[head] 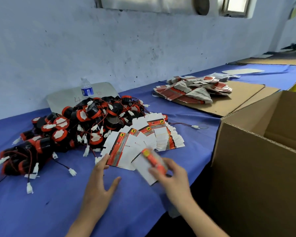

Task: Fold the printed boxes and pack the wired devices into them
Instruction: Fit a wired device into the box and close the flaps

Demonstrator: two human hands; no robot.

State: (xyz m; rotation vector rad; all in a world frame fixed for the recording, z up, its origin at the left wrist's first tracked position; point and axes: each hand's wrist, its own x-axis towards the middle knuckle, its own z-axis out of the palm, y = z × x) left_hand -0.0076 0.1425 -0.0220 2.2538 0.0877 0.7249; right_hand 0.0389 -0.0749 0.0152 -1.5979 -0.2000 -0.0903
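Right hand, near centre: fingers curled around one flat printed box blank, lifted off the table and motion-blurred, white side mostly up with a red strip along its edge. Left hand, just to its left: fingers spread and straight, holding nothing, fingertips touching the near edge of the fanned stack of flat blanks lying on the blue tablecloth. Open cardboard carton at near right, flaps up. Left of the fanned stack, touching it: heap of black-and-red wired devices with red/black leads and white plug connectors, some trailing onto the cloth. Behind the heap: water bottle by the wall. Far right: second pile of flat blanks on a cardboard sheet.
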